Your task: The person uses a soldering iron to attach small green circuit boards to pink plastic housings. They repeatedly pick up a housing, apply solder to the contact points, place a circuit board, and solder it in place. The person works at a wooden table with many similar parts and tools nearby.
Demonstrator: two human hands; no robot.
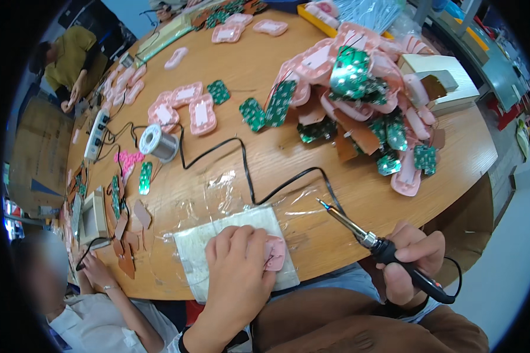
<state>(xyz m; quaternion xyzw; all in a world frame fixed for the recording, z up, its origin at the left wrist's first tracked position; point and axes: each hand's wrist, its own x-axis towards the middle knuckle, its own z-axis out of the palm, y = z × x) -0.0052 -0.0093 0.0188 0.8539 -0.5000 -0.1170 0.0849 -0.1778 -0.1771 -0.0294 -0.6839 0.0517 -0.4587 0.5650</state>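
L hand (235, 259): half-curled, holds rounded pink plastic shell (276, 254) on flat white pad (192, 259). R hand (423, 246): wrapped round blk-handled, metal-tipped soldering iron (384, 250). Brown cardbd box (35, 147): print illegible.

No lettering or numerals are legible; on the solder spool (161, 145), the black-handled soldering iron (387, 252) and the brown cardboard box (36, 150), any marks appear too small or blurred to read.

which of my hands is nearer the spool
Left. The left hand is below and right of the spool in view; the right hand, holding the soldering iron, is farther right.
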